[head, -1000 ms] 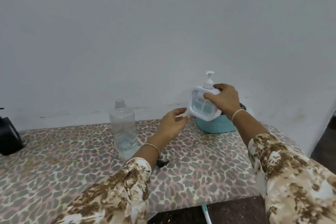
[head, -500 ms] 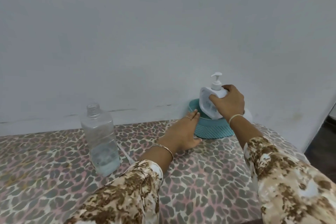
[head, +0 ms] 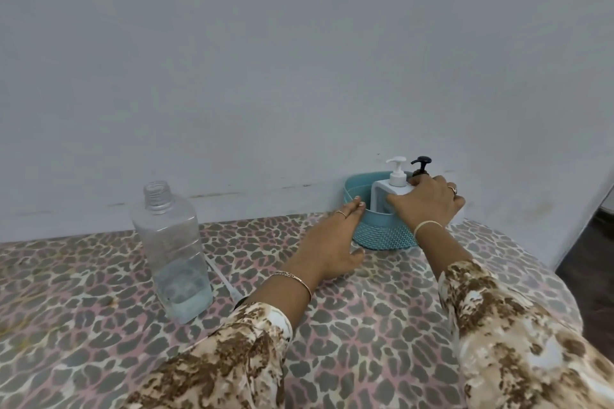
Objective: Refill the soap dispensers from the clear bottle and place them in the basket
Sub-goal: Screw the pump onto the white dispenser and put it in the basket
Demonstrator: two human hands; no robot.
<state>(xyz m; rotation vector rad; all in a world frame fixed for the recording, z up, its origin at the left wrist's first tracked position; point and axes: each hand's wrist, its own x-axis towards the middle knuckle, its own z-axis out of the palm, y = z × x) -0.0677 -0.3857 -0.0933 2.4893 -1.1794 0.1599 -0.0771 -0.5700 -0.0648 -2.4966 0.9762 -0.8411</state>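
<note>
Landmark: the teal basket [head: 382, 236], standing against the wall at the far edge of the patterned table [head: 365, 325]; I place everything from it.
White dispenser [head: 392, 191]: upright inside the basket, pump nozzle pointing away from the right hand.
Dark dispenser [head: 421, 164]: only its pump head shows, behind the white one in the basket; I cannot tell how it sits.
Right hand [head: 428, 204]: over the basket's right half, fingers closed round the white dispenser's shoulder.
Left hand [head: 332, 242]: pressed to the basket's left wall, fingers together and flat, thumb splayed on the table, clamping nothing.
Clear bottle [head: 172, 252]: well left of the basket, upright, uncapped, liquid low in it.
Step, as I judge it: seating the white dispenser; the task looks close to done.
Risk, tipping: a careless release could lean the white dispenser against the dark pump if its base is not flat.
Risk, sliding: the light basket may skid on the table if the bracing hand lifts first.
Risk, spill: the left arm drawing back passes near the open bottle; a knock topples it.
</note>
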